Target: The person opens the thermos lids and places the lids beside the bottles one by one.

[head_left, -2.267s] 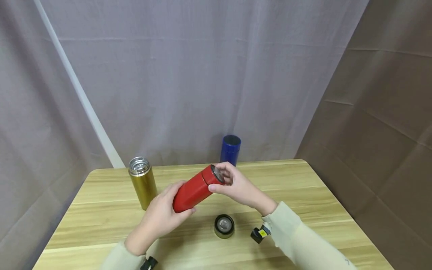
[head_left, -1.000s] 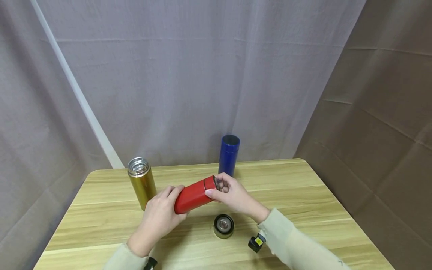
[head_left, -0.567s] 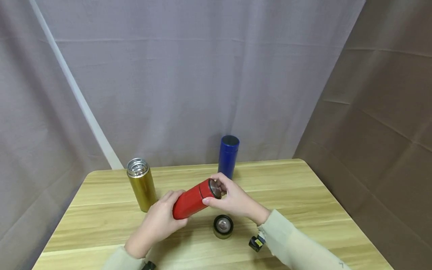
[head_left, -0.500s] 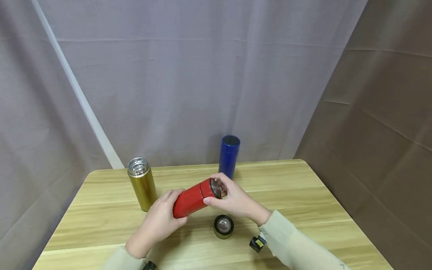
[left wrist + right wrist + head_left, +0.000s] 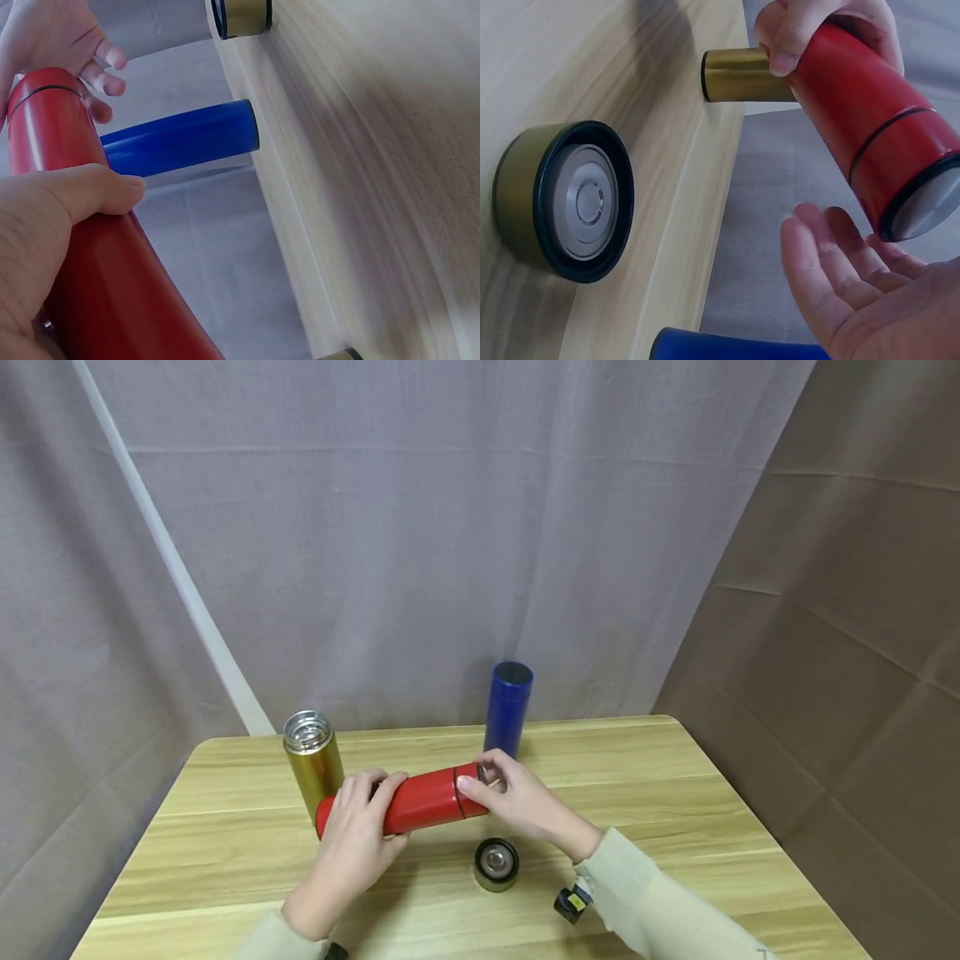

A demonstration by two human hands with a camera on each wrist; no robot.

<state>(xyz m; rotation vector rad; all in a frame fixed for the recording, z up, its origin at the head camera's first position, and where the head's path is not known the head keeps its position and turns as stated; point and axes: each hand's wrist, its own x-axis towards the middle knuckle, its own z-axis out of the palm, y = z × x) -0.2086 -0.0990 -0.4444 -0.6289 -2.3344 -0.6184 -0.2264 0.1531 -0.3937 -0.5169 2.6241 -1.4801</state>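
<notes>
A red vacuum flask (image 5: 427, 800) is held above the table, lying nearly level with its lidded end to the right. My left hand (image 5: 356, 822) grips its body, the thumb (image 5: 101, 187) across the side in the left wrist view. At the lidded end is my right hand (image 5: 517, 797), its fingers (image 5: 832, 262) loosely extended below the lid (image 5: 907, 161) in the right wrist view. Whether its thumb touches the lid I cannot tell. Beneath the hands, a gold lid (image 5: 496, 864) lies on the table, its inner side up.
An uncapped gold flask (image 5: 317, 768) stands at the left, close behind the red flask's lower end. At the back edge stands a blue flask (image 5: 509, 710), beyond the right hand. Curtains (image 5: 420, 568) hang behind the wooden table (image 5: 675, 827).
The red flask has turned closer to level, and its lower end now shows left of the left hand. Both hands stay near the same places. The gold and blue flasks have not moved.
</notes>
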